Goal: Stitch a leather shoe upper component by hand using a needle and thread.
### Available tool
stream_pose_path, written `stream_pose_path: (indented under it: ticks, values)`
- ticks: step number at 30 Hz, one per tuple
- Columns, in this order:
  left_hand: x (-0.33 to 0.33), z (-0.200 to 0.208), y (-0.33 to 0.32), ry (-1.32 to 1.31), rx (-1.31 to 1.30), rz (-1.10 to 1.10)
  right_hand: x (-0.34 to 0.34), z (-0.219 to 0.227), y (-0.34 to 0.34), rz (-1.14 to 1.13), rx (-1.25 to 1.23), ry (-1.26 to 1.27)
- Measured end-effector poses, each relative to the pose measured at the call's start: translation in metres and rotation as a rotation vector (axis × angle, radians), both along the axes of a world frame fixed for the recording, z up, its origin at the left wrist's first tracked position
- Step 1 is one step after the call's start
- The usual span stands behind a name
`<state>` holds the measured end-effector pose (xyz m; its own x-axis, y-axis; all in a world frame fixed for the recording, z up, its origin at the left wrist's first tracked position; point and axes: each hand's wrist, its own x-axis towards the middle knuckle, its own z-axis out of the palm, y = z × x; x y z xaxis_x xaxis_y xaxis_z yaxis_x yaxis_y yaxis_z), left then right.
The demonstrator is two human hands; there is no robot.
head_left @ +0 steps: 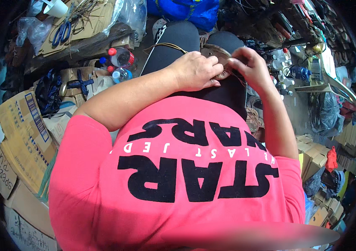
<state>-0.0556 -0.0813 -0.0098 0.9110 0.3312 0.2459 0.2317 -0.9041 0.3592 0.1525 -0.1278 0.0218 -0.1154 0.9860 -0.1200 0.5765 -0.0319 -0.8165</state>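
A brown, leather-like piece with a curved edge [216, 52] rests over my lap, partly covered by my fingers. My left hand [198, 70] is closed, its fingers curled on the near side of this piece. Beside it my right hand [250, 66] pinches thumb and fingers together at the piece's right edge. What the pinch holds is too small to make out. Thin strands [239, 78] hang just below the right fingers. A tan cord [170, 45] lies across my left thigh, running toward the left hand.
Plastic bottles [122, 57] stand left of my legs, near blue-handled scissors [62, 33] on cardboard. Cardboard boxes [21, 138] crowd the left side. A blue bag [184, 12] lies ahead. To the right are small white bottles [281, 62] and a bent pale strip [332, 85].
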Motion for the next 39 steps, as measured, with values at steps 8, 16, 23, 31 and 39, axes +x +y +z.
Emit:
stream_pose_path:
  ticks: [8,16,23,31,39]
  values:
    - [-0.005,0.002,-0.002,-0.038,0.052,-0.007,-0.012,0.011,-0.026,-0.032,-0.205,0.039]
    - [-0.010,0.020,0.034,-0.297,-0.316,0.113,-0.005,0.018,-0.052,-0.039,-0.031,-0.065]
    - [0.023,0.017,0.068,-0.030,-0.574,-0.062,-0.005,0.049,-0.066,-0.251,-0.096,0.310]
    - [0.030,0.017,0.082,0.091,-1.111,-0.174,-0.013,0.036,-0.057,-0.139,0.050,-0.079]
    - [0.028,0.015,0.086,0.112,-1.160,-0.186,-0.016,0.036,-0.042,-0.106,0.009,-0.185]
